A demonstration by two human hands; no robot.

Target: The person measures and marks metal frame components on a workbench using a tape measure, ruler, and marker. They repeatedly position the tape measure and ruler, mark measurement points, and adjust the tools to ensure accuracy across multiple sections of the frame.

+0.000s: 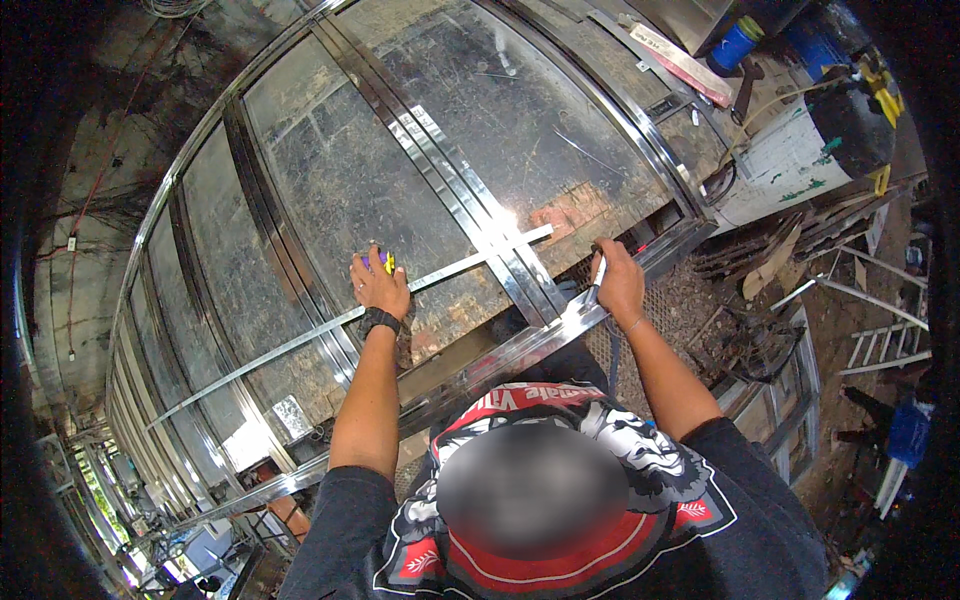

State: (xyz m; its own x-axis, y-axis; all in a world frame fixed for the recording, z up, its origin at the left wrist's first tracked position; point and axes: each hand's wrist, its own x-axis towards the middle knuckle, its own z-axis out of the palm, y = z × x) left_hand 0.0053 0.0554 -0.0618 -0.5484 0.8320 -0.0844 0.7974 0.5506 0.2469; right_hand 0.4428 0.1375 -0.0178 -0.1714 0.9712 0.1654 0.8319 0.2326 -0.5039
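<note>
A large frame of shiny metal tubes (pixel 450 195) lies on the worn workbench in front of me. Across its bars runs a long, thin metal strip (pixel 450 270), slanting from the lower left up to the right. My left hand (pixel 380 290), with a dark watch at the wrist, is closed round a small purple and yellow object (pixel 388 262), mostly hidden by the fingers, beside the strip. Over the frame's near rail, right of the strip's end, my right hand (pixel 621 282) grips a slim, whitish pen-like tool (pixel 599 272). A bit of red shows just beyond its fingers.
The worn bench top (pixel 340 190) shows between the bars. At the far right are a blue can (pixel 735 45) and a long red and white box (pixel 680 65). Scrap boards (pixel 770 250) and a white ladder (pixel 890 345) are on the right, below the bench.
</note>
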